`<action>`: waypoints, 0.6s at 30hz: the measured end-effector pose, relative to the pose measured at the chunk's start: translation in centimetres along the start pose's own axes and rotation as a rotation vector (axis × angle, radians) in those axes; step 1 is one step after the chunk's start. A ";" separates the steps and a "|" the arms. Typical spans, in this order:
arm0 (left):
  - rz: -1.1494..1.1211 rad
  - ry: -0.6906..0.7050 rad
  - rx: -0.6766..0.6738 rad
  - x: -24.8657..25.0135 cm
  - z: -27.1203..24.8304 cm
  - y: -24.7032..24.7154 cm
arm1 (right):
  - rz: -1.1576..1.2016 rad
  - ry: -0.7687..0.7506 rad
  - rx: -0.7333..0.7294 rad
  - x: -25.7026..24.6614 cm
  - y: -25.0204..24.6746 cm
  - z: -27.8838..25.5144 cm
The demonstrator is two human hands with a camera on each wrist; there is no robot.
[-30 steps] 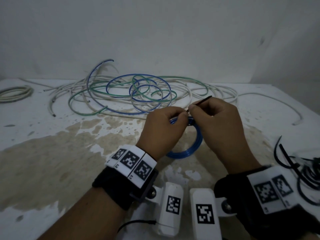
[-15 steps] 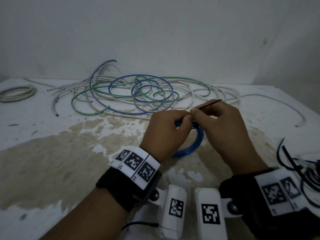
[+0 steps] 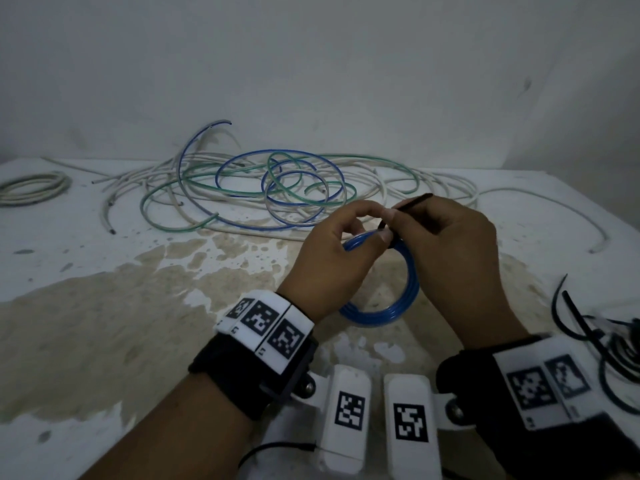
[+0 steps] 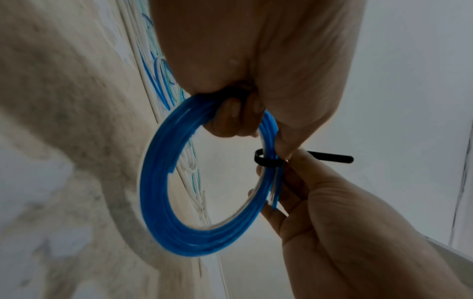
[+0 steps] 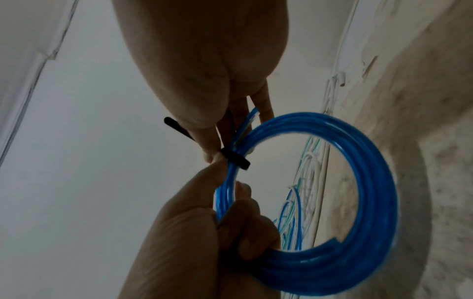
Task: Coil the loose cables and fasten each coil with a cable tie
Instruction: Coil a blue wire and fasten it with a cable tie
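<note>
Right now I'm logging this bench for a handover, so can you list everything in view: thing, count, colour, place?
Coil of blue plastic cable: one, blue, held above the table, between both hands.
Black plastic cable tie: one, black, wrapped round the blue coil, tail sticking out.
Tangle of loose cables: several, count unclear; white, blue, green; far middle of the table.
Pale coiled cable: one, off-white, far left edge.
Bundle of spare black ties: count unclear, black, right edge.
Stained white table: one, white with brown stains.
Wrist camera mounts: two, white with black markers, near edge.
Left hand: grip on the blue coil.
Right hand: grip on the tie's tail.
</note>
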State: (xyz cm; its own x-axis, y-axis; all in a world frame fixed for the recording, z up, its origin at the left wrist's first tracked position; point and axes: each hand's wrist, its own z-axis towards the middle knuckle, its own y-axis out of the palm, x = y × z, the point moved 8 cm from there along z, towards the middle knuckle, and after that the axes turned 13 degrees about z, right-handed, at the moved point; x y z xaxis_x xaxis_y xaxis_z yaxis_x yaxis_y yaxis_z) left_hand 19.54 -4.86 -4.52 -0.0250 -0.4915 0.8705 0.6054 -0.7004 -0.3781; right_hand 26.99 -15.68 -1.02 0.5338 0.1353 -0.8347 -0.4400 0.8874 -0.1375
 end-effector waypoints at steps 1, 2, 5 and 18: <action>-0.014 -0.006 -0.001 0.0 0.0 0.0 | 0.004 -0.009 -0.005 -0.1 0.0 0.0; -0.031 -0.011 -0.001 -0.1 0.0 0.0 | -0.002 -0.018 -0.012 -0.2 0.0 0.0; -0.044 -0.024 0.020 -0.3 0.1 -0.1 | -0.037 -0.031 -0.051 -0.1 0.3 0.0; -0.009 -0.079 -0.016 -1.0 0.2 -0.1 | 0.016 -0.166 -0.027 -1.4 -0.5 0.3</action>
State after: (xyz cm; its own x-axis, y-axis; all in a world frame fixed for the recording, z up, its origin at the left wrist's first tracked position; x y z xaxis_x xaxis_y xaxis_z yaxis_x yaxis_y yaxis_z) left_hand 19.63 -4.20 -5.26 0.0330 -0.4428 0.8960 0.5923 -0.7135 -0.3744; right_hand 26.62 -16.17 0.36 0.6379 0.2221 -0.7374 -0.4670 0.8729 -0.1411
